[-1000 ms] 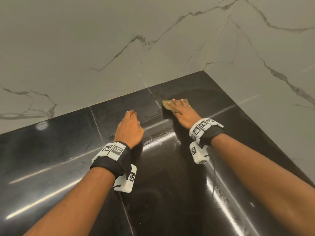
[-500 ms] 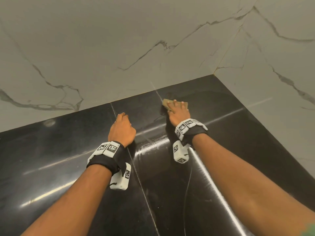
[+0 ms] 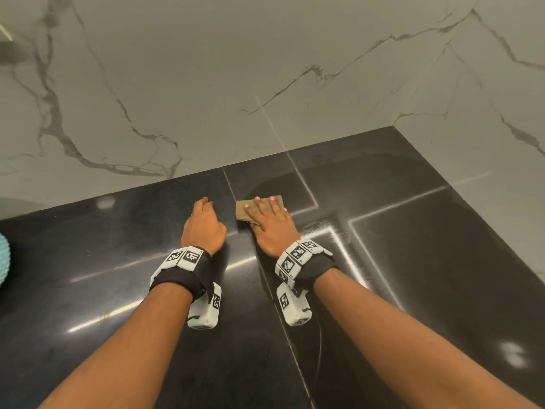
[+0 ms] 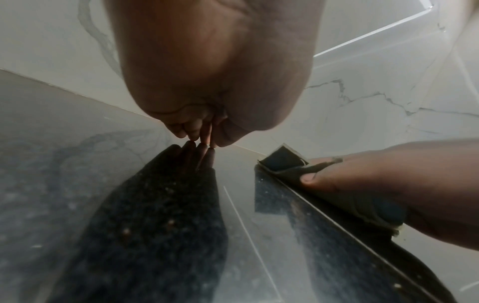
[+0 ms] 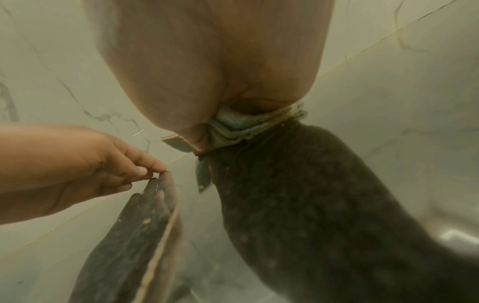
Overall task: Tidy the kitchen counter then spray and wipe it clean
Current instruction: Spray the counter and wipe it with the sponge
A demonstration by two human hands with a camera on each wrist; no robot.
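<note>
Since the earlier picture my right hand (image 3: 269,224) has moved the cloth (image 3: 246,210) to the left, away from the corner of the walls, so now it lies just beside my left hand (image 3: 203,227); the two hands were more apart before.

My right hand lies flat on the cloth, with the fingers (image 3: 258,203) straight and a little spread, and the palm pushes down. It does not curl around the cloth, it only presses it on the counter (image 3: 413,261). In the right wrist view the folded cloth (image 5: 249,125) is squeezed under the base of my palm, and its layers show at the edge. In the left wrist view my thumb (image 4: 318,180) lies on the top of the cloth, near its left edge.

My left hand holds nothing. Its fingers (image 5: 145,162) are loosely bent and only the tips touch the dark counter, and their reflection meets them there. The wrist is raised above the surface.

Both forearms reach forward from the near edge, almost parallel, and each one has a black band with white markers at the wrist.

The cloth is on the far part of the black counter, close to the marble wall (image 3: 206,84). To the right of it the surface looks wet and shiny. At the far left edge I see a part of a pale blue thing (image 3: 3,258); I cannot tell what it is.
</note>
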